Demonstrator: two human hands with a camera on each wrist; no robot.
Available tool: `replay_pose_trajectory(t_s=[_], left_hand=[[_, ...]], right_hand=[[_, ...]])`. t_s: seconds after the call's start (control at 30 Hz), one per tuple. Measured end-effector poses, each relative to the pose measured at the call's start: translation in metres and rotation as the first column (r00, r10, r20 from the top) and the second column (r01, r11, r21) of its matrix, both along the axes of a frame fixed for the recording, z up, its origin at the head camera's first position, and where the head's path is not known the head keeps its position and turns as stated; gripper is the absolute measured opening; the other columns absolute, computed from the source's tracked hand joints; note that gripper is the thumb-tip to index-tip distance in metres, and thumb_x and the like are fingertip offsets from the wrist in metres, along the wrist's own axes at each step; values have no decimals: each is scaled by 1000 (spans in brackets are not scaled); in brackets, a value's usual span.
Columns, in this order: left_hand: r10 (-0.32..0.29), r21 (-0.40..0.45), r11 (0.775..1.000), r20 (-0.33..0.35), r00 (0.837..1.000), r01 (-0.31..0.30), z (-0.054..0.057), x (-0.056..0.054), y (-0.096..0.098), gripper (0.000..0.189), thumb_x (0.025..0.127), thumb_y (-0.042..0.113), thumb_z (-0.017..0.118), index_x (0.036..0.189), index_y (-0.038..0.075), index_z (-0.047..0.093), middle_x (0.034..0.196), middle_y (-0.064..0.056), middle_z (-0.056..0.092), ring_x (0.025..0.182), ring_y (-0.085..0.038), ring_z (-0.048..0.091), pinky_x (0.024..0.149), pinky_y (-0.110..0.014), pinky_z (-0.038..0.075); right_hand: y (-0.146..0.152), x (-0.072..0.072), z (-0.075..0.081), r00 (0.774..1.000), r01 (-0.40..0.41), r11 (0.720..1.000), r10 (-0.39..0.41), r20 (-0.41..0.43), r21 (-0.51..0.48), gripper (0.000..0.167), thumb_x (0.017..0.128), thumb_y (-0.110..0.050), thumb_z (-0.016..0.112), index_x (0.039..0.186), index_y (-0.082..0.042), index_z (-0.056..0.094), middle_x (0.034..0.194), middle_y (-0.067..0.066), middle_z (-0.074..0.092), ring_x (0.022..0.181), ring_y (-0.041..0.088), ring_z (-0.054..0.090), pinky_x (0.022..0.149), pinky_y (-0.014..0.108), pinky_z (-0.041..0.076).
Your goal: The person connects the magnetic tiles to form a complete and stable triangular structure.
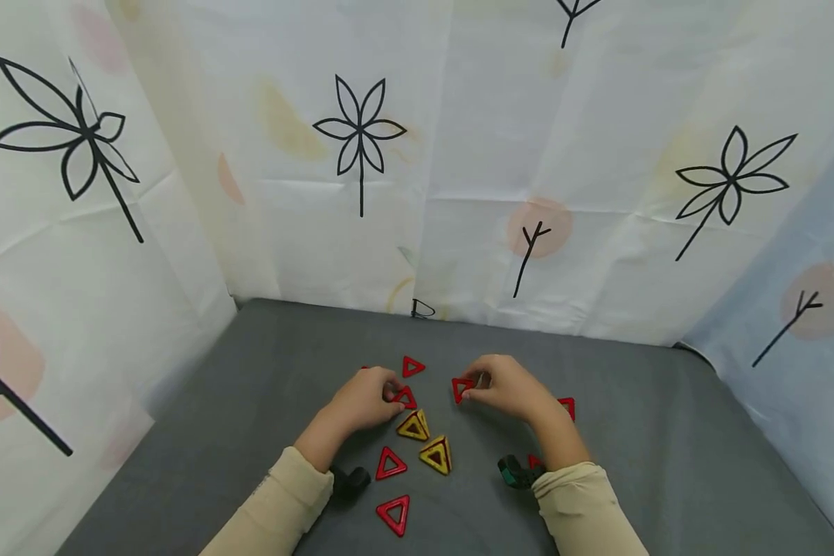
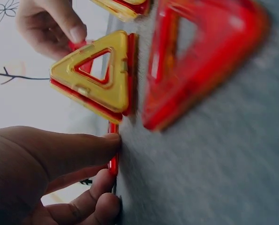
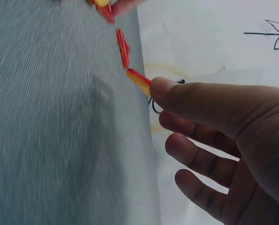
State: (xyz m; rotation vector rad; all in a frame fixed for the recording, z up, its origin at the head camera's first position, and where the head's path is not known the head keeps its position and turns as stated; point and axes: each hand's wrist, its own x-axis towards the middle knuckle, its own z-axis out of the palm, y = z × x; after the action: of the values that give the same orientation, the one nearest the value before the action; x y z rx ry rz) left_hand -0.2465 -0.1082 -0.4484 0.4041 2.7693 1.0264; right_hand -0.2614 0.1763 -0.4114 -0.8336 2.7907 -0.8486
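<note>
My left hand (image 1: 364, 398) pinches a red triangular magnetic tile (image 1: 406, 398) low over the grey tabletop, thumb on one side and fingers on the other. The tile shows edge-on in the left wrist view. Between thumb and fingers, my right hand (image 1: 510, 386) holds another red triangular tile (image 1: 458, 390), tilted; its edge looks red and yellow in the right wrist view. Just in front of the left hand are two small yellow-and-red pyramids of triangular tiles, the nearer pyramid (image 1: 436, 455) and the farther pyramid (image 1: 413, 426).
One loose red triangle (image 1: 408, 366) lies beyond the hands, and two more, a red tile (image 1: 391, 463) and a red tile (image 1: 394, 515), lie nearer me. Partly behind the right arm is a red piece (image 1: 567, 406). A patterned white cloth (image 1: 459, 255) walls the grey table (image 1: 264, 371).
</note>
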Motion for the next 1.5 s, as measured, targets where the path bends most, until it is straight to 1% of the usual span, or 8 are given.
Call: replay_pose_trajectory(t_s=[0.3,0.47,0.67,0.87,0.97,1.17,1.4,1.5], left_hand=[[-69,39,997,16,997,69,-3,-4,1,28,95,13,81,121,8,75,99,-2,69,87,-15,61,82,-42,54],[-93,75,993,19,995,91,-4,-5,-1,27,96,9,78,123,8,75,104,-4,72,93,-17,65,85,-44,56],[-62,67,996,7,998,61,-4,-5,-2,23,96,9,78,119,12,77,102,-1,72,93,-14,66,85,-43,56],[-16,51,999,-35,999,18,-4,-3,-3,14,94,11,81,108,12,79,91,3,68,81,-11,61,78,-38,53],[-10,24,1000,-58,998,11,-4,-2,-2,9,94,13,81,103,12,79,89,3,66,78,-12,58,75,-37,51],[-10,-1,1000,-65,998,10,-4,-1,4,8,95,14,80,103,14,79,89,3,66,77,-13,58,72,-37,51],[-82,24,996,-40,996,83,-3,0,8,20,96,13,78,116,9,80,93,2,72,79,-10,62,74,-36,54],[-103,34,994,-47,994,105,-4,-1,9,21,96,11,77,116,7,80,92,1,72,78,-11,61,72,-35,53]], right_hand=[[-18,-4,-14,999,-24,1000,24,31,-19,22,96,-16,80,117,-7,79,112,7,75,83,8,64,69,24,53],[-16,-1,-15,1000,1,1000,-1,28,-21,22,96,-13,80,117,-7,79,113,6,76,84,9,63,69,24,53],[-17,-1,-16,1000,-25,999,25,12,-22,22,97,-14,79,118,-7,79,113,7,76,85,9,63,70,25,52],[-21,0,-20,999,-45,999,45,-3,-26,22,98,-12,78,119,-6,79,111,7,75,84,11,64,70,25,52],[-21,0,-22,999,-35,999,34,-6,-31,22,98,-12,77,120,-7,79,111,6,75,85,11,64,71,26,52],[-22,1,-22,999,-40,997,38,-28,-61,23,98,-11,77,120,-8,79,112,6,76,87,10,65,73,26,53],[-26,4,-22,999,-36,996,35,-19,-81,22,99,-12,76,120,-7,79,114,6,76,89,12,67,74,26,54],[-26,4,-23,1000,-23,997,23,-7,-74,22,99,-12,75,120,-6,78,114,6,76,90,12,66,74,25,53]])
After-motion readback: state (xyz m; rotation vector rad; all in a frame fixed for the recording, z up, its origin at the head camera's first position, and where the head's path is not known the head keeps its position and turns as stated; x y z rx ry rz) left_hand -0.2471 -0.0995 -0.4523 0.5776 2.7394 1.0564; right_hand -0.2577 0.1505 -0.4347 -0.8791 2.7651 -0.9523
